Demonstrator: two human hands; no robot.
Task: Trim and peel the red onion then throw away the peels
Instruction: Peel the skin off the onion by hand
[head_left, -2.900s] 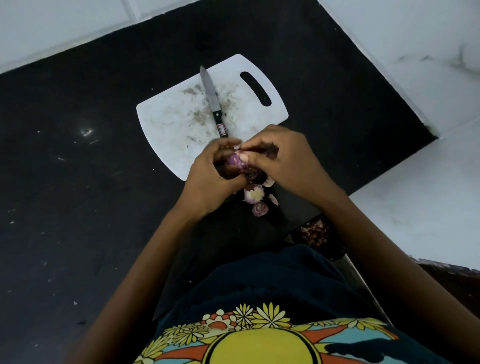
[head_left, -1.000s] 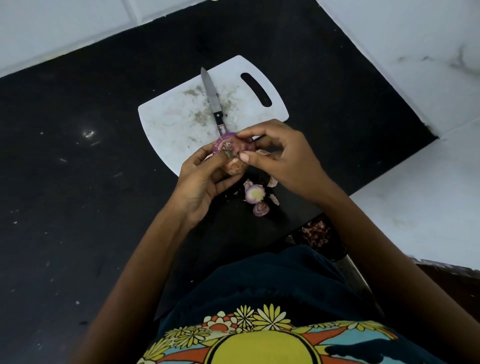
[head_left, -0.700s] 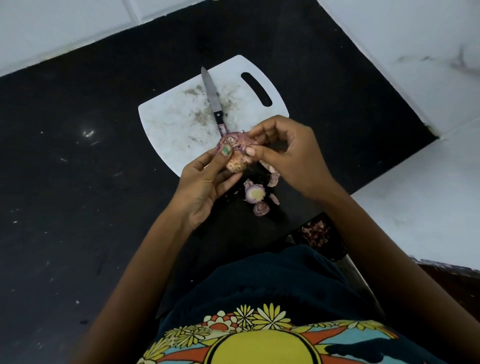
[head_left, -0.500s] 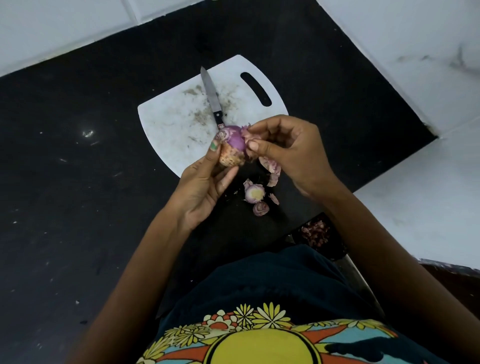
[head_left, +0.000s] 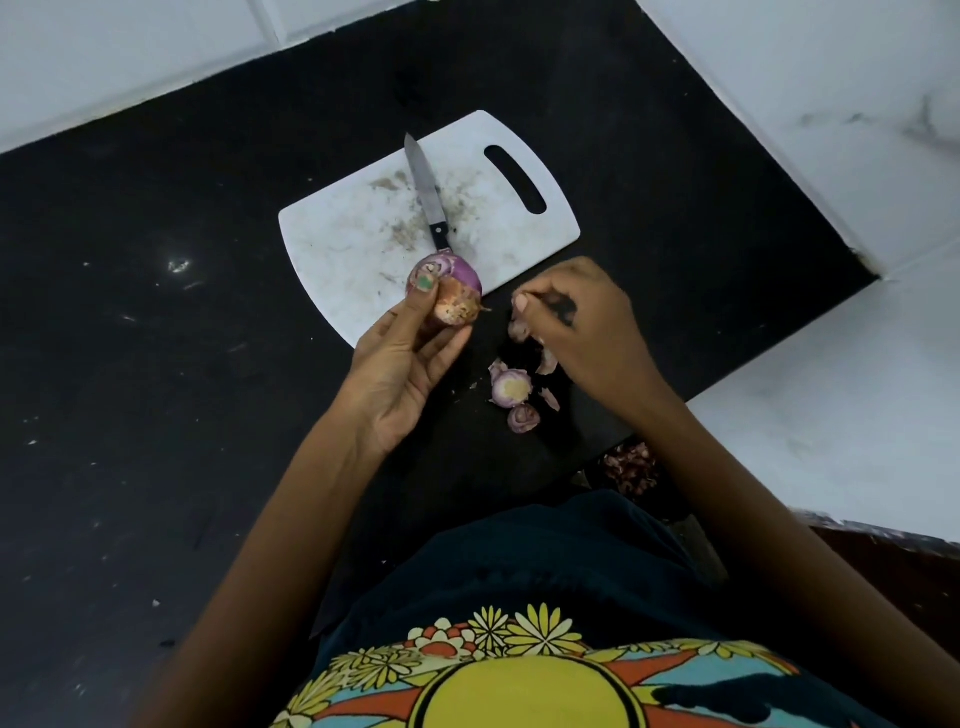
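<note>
My left hand (head_left: 402, 364) grips the red onion (head_left: 451, 291) above the near edge of the white cutting board (head_left: 363, 244). The onion shows purple flesh on top and a patch of dry brown skin lower down. My right hand (head_left: 587, 322) sits to the onion's right, apart from it, pinching a strip of peel (head_left: 519, 325) that hangs down over the black counter. Two cut onion ends (head_left: 511, 387) and small peel scraps (head_left: 548, 364) lie on the counter below that hand.
A small black-handled knife (head_left: 426, 197) lies on the stained board, blade pointing away. White tiled walls close the counter at the back and right. A dark container with old peels (head_left: 631, 467) sits below the counter's near right edge.
My right hand has pulled a strip of peel off the onion and moved right and down with it. My left hand has turned the onion and keeps holding it.
</note>
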